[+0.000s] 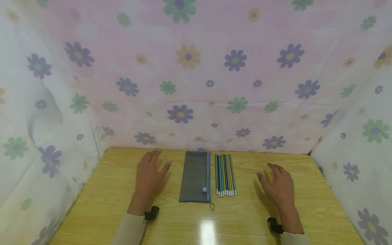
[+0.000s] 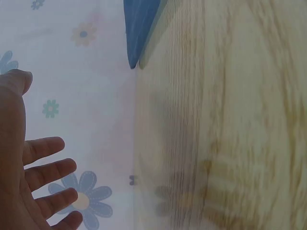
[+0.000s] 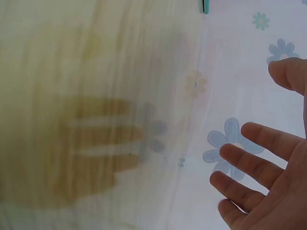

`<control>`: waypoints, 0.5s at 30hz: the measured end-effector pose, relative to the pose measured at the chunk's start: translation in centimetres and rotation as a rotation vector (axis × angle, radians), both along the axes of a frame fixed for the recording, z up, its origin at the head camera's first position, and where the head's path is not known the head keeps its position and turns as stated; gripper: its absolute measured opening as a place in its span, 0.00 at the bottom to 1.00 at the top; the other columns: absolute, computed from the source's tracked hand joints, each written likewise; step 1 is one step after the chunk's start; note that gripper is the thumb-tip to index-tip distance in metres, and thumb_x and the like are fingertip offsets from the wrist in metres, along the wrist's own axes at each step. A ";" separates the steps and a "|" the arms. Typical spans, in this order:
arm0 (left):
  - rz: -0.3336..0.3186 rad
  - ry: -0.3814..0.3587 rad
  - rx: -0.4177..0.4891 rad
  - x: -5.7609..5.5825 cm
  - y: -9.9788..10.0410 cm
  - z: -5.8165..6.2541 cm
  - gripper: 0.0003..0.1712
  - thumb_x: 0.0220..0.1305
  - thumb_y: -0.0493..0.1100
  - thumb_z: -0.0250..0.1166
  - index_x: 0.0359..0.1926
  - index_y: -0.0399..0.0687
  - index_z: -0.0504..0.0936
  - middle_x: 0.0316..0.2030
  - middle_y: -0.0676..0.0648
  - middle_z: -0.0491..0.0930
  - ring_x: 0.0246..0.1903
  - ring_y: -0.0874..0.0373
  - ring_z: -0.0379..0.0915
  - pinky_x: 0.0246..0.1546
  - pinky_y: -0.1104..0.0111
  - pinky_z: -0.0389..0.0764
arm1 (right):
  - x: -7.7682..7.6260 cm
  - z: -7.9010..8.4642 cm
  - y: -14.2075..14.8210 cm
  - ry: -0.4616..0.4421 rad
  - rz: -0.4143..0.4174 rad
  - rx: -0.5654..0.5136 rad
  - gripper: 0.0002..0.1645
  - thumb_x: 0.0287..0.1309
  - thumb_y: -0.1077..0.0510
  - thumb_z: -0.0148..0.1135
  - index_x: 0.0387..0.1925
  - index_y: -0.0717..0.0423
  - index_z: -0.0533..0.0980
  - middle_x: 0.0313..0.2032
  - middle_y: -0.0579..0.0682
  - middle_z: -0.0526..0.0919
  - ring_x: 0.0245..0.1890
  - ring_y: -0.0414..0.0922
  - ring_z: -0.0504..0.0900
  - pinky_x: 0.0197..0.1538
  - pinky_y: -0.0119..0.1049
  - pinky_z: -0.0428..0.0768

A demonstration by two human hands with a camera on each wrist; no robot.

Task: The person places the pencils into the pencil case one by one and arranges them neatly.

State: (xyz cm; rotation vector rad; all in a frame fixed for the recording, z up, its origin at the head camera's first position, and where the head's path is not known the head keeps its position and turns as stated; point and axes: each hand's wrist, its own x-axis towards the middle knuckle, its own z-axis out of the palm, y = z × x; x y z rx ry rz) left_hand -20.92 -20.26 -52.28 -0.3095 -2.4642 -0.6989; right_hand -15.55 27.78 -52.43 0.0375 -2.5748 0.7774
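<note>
A flat zip pencil case [image 1: 196, 177] with grey mesh and blue edging lies on the table, its zip along the right side and a ring at the lower right corner. Just right of it several pencils [image 1: 225, 175] lie side by side, striped in dark, teal and yellow, white ends toward me. My left hand [image 1: 150, 173] is left of the case, fingers relaxed and apart from it. To the right of the pencils, my right hand [image 1: 278, 185] holds nothing, its thumb and fingers spread. In the left wrist view a blue corner of the case [image 2: 139, 28] shows.
The wood-grain table [image 1: 171, 224] ends at a flowered cloth [image 1: 208, 102] behind, with more cloth at both sides. Each wrist wears a small black camera, one on the left [image 1: 151, 213] and one on the right [image 1: 274, 225].
</note>
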 end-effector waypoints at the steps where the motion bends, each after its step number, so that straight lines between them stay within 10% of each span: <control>1: -0.005 -0.012 0.006 0.1 0.2 0.1 0.35 0.69 0.57 0.71 0.65 0.34 0.80 0.62 0.34 0.79 0.62 0.34 0.75 0.58 0.38 0.76 | 0.0 0.0 0.0 -0.014 0.003 -0.011 0.35 0.67 0.47 0.70 0.65 0.67 0.78 0.62 0.74 0.78 0.59 0.77 0.75 0.58 0.74 0.72; 15: -0.015 -0.123 0.040 0.3 2.5 -0.1 0.34 0.72 0.60 0.68 0.65 0.38 0.81 0.61 0.35 0.80 0.63 0.34 0.73 0.61 0.36 0.71 | 0.0 0.5 -0.8 -0.091 0.009 -0.044 0.35 0.70 0.46 0.67 0.66 0.67 0.77 0.64 0.73 0.76 0.62 0.77 0.73 0.58 0.74 0.72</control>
